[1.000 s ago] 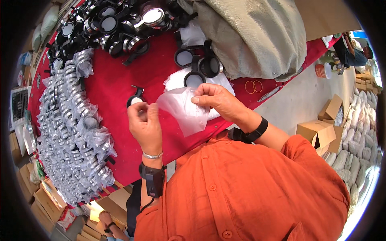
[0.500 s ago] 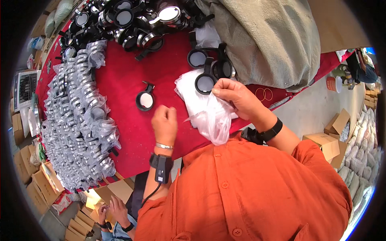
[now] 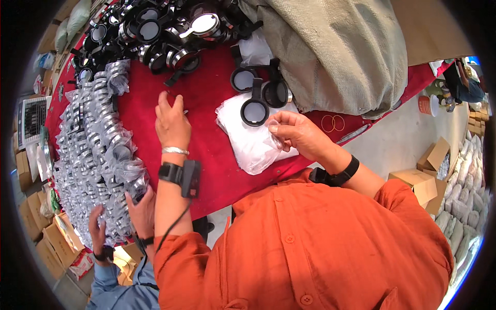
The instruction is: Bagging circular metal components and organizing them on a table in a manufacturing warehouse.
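Observation:
My left hand (image 3: 172,121) reaches over the red cloth with its fingers stretched and apart. It covers the spot where a black ring-shaped piece lay, and that piece is hidden now. Between thumb and fingers, my right hand (image 3: 297,135) pinches a thin clear plastic bag (image 3: 273,147) over a stack of flat white bags (image 3: 253,164). Just left of those fingers, a black ring-shaped piece with a pale disc and short handle (image 3: 255,112) lies on the stack. Two similar pieces, a pale-faced one (image 3: 243,80) and a dark-faced one (image 3: 275,94), lie behind it.
Loose black and silver round pieces (image 3: 170,39) are heaped at the far left. Rows of bagged pieces (image 3: 98,150) cover the left side. A co-worker's hands (image 3: 139,209) touch their near edge. A beige sack (image 3: 341,57) and two rubber bands (image 3: 332,123) are right.
My left hand has moved forward and left, its fingers opening, over the lone ring piece. My right hand still pinches the bag, now lower. The co-worker's hands have come up to the bagged rows.

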Available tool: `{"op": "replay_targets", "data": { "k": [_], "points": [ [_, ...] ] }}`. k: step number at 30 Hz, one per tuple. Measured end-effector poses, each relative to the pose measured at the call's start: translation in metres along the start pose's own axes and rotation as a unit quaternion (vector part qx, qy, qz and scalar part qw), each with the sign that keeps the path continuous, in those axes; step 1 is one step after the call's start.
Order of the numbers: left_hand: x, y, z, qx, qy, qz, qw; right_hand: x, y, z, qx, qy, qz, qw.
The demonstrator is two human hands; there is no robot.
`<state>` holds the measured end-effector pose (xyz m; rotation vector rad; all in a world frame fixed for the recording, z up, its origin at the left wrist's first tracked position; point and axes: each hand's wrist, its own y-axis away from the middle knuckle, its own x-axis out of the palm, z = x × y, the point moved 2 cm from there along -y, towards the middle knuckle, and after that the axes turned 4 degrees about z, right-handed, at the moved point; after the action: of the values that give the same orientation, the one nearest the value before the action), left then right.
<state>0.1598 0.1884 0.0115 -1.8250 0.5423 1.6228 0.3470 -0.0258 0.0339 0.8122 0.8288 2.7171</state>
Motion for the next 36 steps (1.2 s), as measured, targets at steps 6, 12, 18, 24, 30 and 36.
{"op": "replay_targets", "data": {
  "k": [6, 12, 18, 24, 30, 36],
  "points": [
    [0.024, 0.002, 0.065, -0.183, -0.077, 0.261, 0.945, 0.006, 0.001, -0.007, 0.017, 0.007, 0.036, 0.999],
    [-0.109, 0.127, 0.262, 0.117, 0.157, 0.323, 0.926, -0.006, 0.007, -0.005, 0.022, -0.004, 0.010, 1.000],
    [0.019, 0.036, 0.042, -0.253, 0.073, 0.021, 0.964, -0.011, 0.004, -0.014, 0.026, -0.005, 0.012, 1.000],
    [0.019, 0.019, 0.023, -0.305, 0.325, 0.120, 0.887, -0.005, 0.006, -0.008, 0.022, 0.008, 0.027, 0.999],
    [0.015, 0.060, 0.011, -0.445, 0.733, -0.102, 0.504, -0.019, 0.008, -0.010, 0.009, -0.020, 0.000, 1.000],
    [0.016, 0.126, 0.031, -0.435, 0.566, 0.000, 0.701, -0.015, 0.009, -0.009, 0.010, -0.008, 0.015, 1.000]
  ]
}}
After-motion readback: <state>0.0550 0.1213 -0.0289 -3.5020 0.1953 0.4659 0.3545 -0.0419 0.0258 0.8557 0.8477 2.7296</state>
